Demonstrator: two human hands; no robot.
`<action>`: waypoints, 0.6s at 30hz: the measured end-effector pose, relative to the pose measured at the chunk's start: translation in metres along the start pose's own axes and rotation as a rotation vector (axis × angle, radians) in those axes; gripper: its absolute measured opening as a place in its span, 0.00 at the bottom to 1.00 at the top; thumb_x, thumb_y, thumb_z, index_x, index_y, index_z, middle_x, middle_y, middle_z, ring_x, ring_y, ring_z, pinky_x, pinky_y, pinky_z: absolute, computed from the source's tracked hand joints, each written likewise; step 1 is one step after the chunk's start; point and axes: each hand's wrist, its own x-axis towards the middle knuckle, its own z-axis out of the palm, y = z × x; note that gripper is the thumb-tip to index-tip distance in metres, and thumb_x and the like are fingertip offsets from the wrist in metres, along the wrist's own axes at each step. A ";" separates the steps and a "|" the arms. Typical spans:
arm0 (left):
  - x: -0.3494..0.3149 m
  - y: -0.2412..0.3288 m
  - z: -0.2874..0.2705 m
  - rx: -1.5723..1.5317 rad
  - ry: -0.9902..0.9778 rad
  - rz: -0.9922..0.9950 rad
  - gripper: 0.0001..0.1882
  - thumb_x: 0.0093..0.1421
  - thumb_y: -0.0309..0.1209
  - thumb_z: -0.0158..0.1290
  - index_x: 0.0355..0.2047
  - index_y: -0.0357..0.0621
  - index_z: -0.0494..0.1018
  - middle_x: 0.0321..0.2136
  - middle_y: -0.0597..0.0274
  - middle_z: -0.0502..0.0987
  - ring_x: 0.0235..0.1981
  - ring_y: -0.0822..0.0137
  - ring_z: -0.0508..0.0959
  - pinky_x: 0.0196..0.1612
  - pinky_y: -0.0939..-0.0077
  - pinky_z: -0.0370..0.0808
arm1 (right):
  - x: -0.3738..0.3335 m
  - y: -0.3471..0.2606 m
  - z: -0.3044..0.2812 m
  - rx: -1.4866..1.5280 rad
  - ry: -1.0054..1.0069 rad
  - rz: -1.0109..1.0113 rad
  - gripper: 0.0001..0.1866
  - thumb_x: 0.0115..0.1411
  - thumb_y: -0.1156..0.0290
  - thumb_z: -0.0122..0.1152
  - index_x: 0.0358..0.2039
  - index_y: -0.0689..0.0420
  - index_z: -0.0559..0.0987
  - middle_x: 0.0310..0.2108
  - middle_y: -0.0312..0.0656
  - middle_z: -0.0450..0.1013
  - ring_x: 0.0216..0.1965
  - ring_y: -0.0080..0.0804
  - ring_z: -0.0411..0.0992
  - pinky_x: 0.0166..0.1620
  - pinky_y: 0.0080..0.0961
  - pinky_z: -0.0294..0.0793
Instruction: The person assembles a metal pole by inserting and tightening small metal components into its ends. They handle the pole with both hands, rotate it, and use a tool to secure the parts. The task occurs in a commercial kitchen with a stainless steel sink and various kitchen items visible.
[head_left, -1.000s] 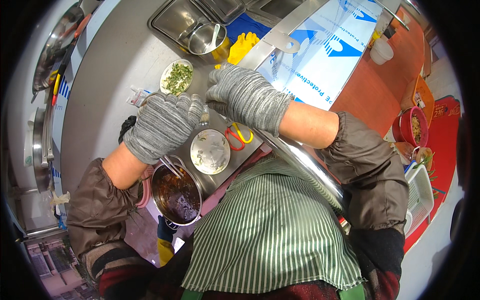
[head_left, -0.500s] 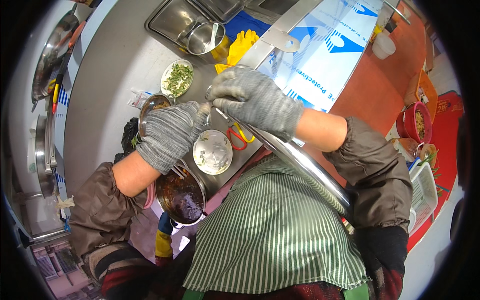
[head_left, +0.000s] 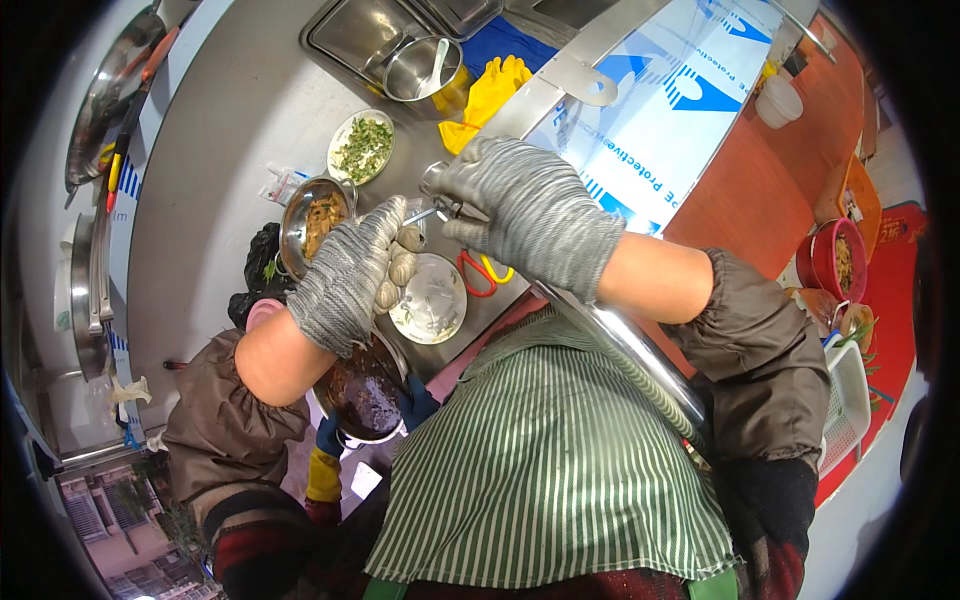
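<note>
My left hand (head_left: 355,270), in a grey knit glove, is closed, its thumb side at one end of a thin metal rod (head_left: 420,216). Opposite it, my right hand (head_left: 530,215), also gloved, has its fingers curled round a small shiny metal piece (head_left: 447,205) at the rod's other end; its exact kind is partly hidden. Below the hands, a white bowl (head_left: 437,325) with a pale wet inside stands on the metal counter (head_left: 230,200). Scissors (head_left: 480,275) with red and yellow handles lie beside my right hand.
A steel pan of brown food (head_left: 322,222) and a bowl of chopped greens (head_left: 362,147) stand to the left. Another person's blue-gloved hands (head_left: 415,402) hold a dark-stained pot (head_left: 365,395) near me. Farther back are a steel pot (head_left: 425,80) and yellow gloves (head_left: 490,100).
My hands have moved apart slightly, and the rod between them now shows. My left hand has turned so that its curled fingers show. Blue-gloved hands have come onto the pot.
</note>
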 end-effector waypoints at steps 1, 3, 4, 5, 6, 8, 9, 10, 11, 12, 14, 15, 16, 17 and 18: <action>0.002 -0.002 0.001 -0.056 -0.013 0.002 0.23 0.66 0.48 0.43 0.26 0.41 0.71 0.11 0.69 0.67 0.06 0.78 0.63 0.08 0.87 0.59 | 0.004 -0.001 0.001 -0.046 -0.037 -0.010 0.14 0.55 0.62 0.60 0.39 0.54 0.78 0.35 0.42 0.73 0.37 0.40 0.73 0.41 0.35 0.73; 0.005 -0.003 0.002 -0.140 0.016 -0.012 0.23 0.66 0.48 0.43 0.27 0.41 0.71 0.11 0.69 0.68 0.06 0.79 0.64 0.07 0.88 0.59 | 0.012 -0.003 0.003 -0.129 -0.075 -0.047 0.11 0.54 0.63 0.60 0.36 0.53 0.79 0.36 0.42 0.73 0.37 0.43 0.73 0.39 0.37 0.74; 0.006 -0.003 0.002 -0.108 -0.024 0.016 0.23 0.66 0.48 0.43 0.28 0.41 0.71 0.11 0.69 0.69 0.06 0.79 0.64 0.08 0.88 0.59 | 0.017 -0.003 0.004 -0.114 -0.008 -0.085 0.10 0.48 0.68 0.61 0.32 0.53 0.82 0.27 0.46 0.77 0.31 0.44 0.77 0.36 0.38 0.76; 0.005 -0.003 0.003 -0.077 -0.064 0.045 0.23 0.66 0.49 0.43 0.28 0.41 0.71 0.12 0.69 0.69 0.06 0.79 0.64 0.08 0.88 0.60 | 0.019 -0.004 0.006 -0.124 -0.030 -0.076 0.09 0.48 0.68 0.61 0.31 0.53 0.82 0.27 0.46 0.77 0.31 0.43 0.77 0.36 0.38 0.76; 0.004 -0.002 0.003 -0.046 -0.048 0.044 0.23 0.66 0.49 0.43 0.29 0.41 0.71 0.12 0.69 0.70 0.06 0.79 0.65 0.08 0.87 0.61 | 0.021 -0.004 0.008 -0.133 -0.054 -0.069 0.09 0.48 0.68 0.61 0.31 0.54 0.82 0.27 0.47 0.77 0.31 0.43 0.77 0.36 0.38 0.76; -0.001 0.000 0.000 0.228 -0.036 0.175 0.22 0.66 0.48 0.43 0.29 0.41 0.71 0.15 0.65 0.73 0.10 0.77 0.69 0.13 0.83 0.66 | 0.021 -0.003 0.009 -0.045 -0.082 -0.061 0.08 0.48 0.70 0.60 0.28 0.58 0.82 0.27 0.50 0.76 0.31 0.44 0.77 0.35 0.39 0.75; -0.004 0.001 -0.002 0.348 -0.030 0.270 0.22 0.66 0.47 0.43 0.30 0.41 0.71 0.17 0.63 0.74 0.12 0.75 0.71 0.15 0.81 0.68 | 0.021 -0.002 0.010 -0.062 -0.070 -0.077 0.08 0.49 0.70 0.60 0.28 0.58 0.82 0.27 0.50 0.76 0.31 0.44 0.77 0.35 0.39 0.76; -0.004 0.001 -0.001 0.822 0.094 0.800 0.18 0.65 0.45 0.46 0.31 0.42 0.71 0.21 0.59 0.75 0.21 0.68 0.76 0.25 0.73 0.73 | 0.020 -0.002 0.010 -0.072 -0.049 -0.097 0.08 0.49 0.71 0.59 0.28 0.59 0.82 0.27 0.50 0.76 0.31 0.45 0.77 0.35 0.39 0.76; -0.005 0.003 -0.002 1.093 0.174 0.913 0.16 0.63 0.43 0.48 0.32 0.43 0.72 0.21 0.58 0.75 0.22 0.64 0.76 0.26 0.69 0.72 | 0.019 -0.001 0.011 -0.081 -0.029 -0.115 0.07 0.49 0.72 0.59 0.28 0.59 0.82 0.27 0.50 0.76 0.31 0.45 0.77 0.35 0.39 0.76; -0.004 0.006 -0.005 1.367 0.255 1.019 0.14 0.61 0.42 0.49 0.33 0.44 0.72 0.21 0.57 0.75 0.22 0.59 0.76 0.26 0.65 0.72 | 0.019 -0.001 0.011 -0.099 -0.034 -0.115 0.07 0.49 0.73 0.59 0.28 0.59 0.82 0.27 0.50 0.76 0.31 0.45 0.77 0.35 0.39 0.76; -0.002 0.014 -0.010 1.857 0.339 1.113 0.12 0.56 0.39 0.52 0.36 0.46 0.73 0.21 0.56 0.75 0.23 0.54 0.76 0.25 0.62 0.71 | 0.018 0.000 0.010 -0.132 -0.036 -0.111 0.08 0.49 0.74 0.58 0.29 0.58 0.82 0.27 0.50 0.77 0.32 0.44 0.77 0.35 0.40 0.76; -0.002 0.016 -0.011 1.887 0.366 1.189 0.12 0.55 0.38 0.52 0.35 0.46 0.73 0.21 0.56 0.75 0.23 0.55 0.76 0.25 0.63 0.71 | 0.018 0.000 0.010 -0.120 -0.042 -0.097 0.08 0.49 0.73 0.58 0.30 0.58 0.82 0.27 0.50 0.77 0.32 0.44 0.77 0.35 0.40 0.76; -0.002 0.017 -0.011 1.914 0.395 1.266 0.11 0.55 0.38 0.52 0.35 0.47 0.73 0.20 0.57 0.75 0.23 0.56 0.76 0.24 0.63 0.71 | 0.018 0.000 0.010 -0.109 -0.049 -0.083 0.08 0.49 0.73 0.58 0.30 0.58 0.82 0.27 0.50 0.77 0.32 0.44 0.77 0.36 0.40 0.77; -0.001 0.018 -0.012 1.918 0.417 1.353 0.10 0.55 0.38 0.53 0.34 0.47 0.73 0.20 0.57 0.75 0.23 0.57 0.76 0.24 0.63 0.71 | 0.019 0.000 0.010 -0.099 -0.057 -0.071 0.08 0.50 0.73 0.58 0.30 0.58 0.82 0.27 0.50 0.77 0.32 0.44 0.78 0.36 0.39 0.77; -0.001 0.019 -0.011 1.894 0.397 1.403 0.09 0.55 0.36 0.53 0.34 0.48 0.73 0.18 0.58 0.73 0.20 0.57 0.76 0.23 0.64 0.70 | 0.020 0.000 0.010 -0.089 -0.079 -0.056 0.08 0.50 0.72 0.58 0.31 0.57 0.82 0.27 0.49 0.77 0.32 0.43 0.78 0.36 0.40 0.77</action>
